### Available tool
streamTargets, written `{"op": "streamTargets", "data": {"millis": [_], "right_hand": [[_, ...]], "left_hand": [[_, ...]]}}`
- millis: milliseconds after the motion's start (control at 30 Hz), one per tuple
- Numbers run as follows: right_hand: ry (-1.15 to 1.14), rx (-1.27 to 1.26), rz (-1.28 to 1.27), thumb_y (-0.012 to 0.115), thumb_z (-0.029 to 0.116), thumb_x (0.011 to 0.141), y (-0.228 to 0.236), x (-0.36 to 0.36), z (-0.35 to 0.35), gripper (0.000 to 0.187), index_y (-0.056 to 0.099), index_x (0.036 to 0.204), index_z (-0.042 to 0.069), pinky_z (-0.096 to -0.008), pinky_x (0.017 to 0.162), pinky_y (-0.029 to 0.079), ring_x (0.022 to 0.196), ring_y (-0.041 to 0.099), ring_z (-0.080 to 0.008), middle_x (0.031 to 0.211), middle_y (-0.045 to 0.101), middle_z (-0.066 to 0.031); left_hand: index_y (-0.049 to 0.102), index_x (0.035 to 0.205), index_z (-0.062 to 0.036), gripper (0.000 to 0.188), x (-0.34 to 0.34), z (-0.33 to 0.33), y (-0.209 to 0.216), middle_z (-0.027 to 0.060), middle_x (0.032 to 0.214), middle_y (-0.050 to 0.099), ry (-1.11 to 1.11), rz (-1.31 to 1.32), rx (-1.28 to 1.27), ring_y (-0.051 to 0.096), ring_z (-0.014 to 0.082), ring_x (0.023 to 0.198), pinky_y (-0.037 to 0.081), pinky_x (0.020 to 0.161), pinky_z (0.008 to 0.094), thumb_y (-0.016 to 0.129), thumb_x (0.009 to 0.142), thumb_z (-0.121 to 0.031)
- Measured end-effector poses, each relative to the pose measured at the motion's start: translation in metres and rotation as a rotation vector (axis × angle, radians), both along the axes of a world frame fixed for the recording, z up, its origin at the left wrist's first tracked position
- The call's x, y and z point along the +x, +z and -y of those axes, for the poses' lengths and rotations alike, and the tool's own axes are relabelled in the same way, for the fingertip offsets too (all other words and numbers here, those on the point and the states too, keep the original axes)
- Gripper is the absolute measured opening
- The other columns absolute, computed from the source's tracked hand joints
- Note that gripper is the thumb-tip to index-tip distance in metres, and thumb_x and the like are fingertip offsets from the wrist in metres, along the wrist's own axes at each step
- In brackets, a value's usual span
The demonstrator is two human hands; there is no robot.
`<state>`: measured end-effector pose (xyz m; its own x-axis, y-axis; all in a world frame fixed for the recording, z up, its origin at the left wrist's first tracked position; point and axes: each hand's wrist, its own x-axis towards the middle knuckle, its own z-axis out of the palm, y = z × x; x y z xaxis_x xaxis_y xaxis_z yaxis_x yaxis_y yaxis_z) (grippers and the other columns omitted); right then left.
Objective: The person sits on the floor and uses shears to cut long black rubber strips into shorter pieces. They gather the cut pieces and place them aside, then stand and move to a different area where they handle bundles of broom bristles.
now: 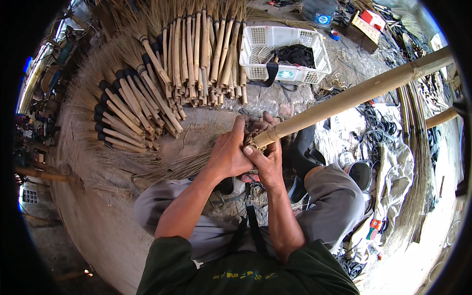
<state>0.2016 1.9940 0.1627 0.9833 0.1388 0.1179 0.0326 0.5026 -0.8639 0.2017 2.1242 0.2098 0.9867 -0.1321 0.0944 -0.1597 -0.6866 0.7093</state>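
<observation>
Both hands meet in front of my lap, closed around one end of a bamboo pole (354,98). A clump of thin brown sticks (253,141) surrounds that end, its cut tips facing the pole. My left hand (228,151) wraps the clump from the left; long bristles (189,163) trail out below it to the left. My right hand (267,161) grips the clump from the right, thumb laid over its rim and fingertips showing behind. From there the pole slants up to the far right. Palms and fingers hide part of the bundle.
Finished short brooms with bamboo handles (196,54) lie fanned out at the far left. A white plastic basket (285,66) with black strips stands beyond my hands. Black strips (373,125), a metal can (360,174) and long bristle bundles (415,162) are on the right.
</observation>
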Motion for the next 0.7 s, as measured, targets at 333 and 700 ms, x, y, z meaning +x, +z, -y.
{"op": "streamTargets", "data": {"millis": [333,700], "right_hand": [[0.128,-0.006,0.119,0.085,0.022,0.079,-0.005,0.009,0.009,0.068,0.058,0.138,0.001,-0.0502,0.123,0.021,0.154,0.025,-0.0358,0.159,0.038,-0.0213],[0.098,0.110,-0.063,0.077,0.012,0.090,-0.007,0.002,-0.003,0.076,0.039,0.154,-0.002,-0.0413,0.118,0.033,0.139,0.045,-0.0246,0.148,0.046,-0.0139]], "left_hand": [[0.044,0.127,-0.0029,0.074,0.007,-0.009,0.007,0.0256,0.110,0.070,-0.067,-0.117,-0.088,0.067,0.0474,0.106,0.056,0.087,0.0518,0.082,0.065,-0.019],[0.038,0.148,0.0023,0.099,0.015,-0.010,0.027,0.0297,0.128,0.063,0.042,-0.303,-0.035,0.064,0.0379,0.123,0.051,0.103,0.0446,0.086,0.065,-0.020]]}}
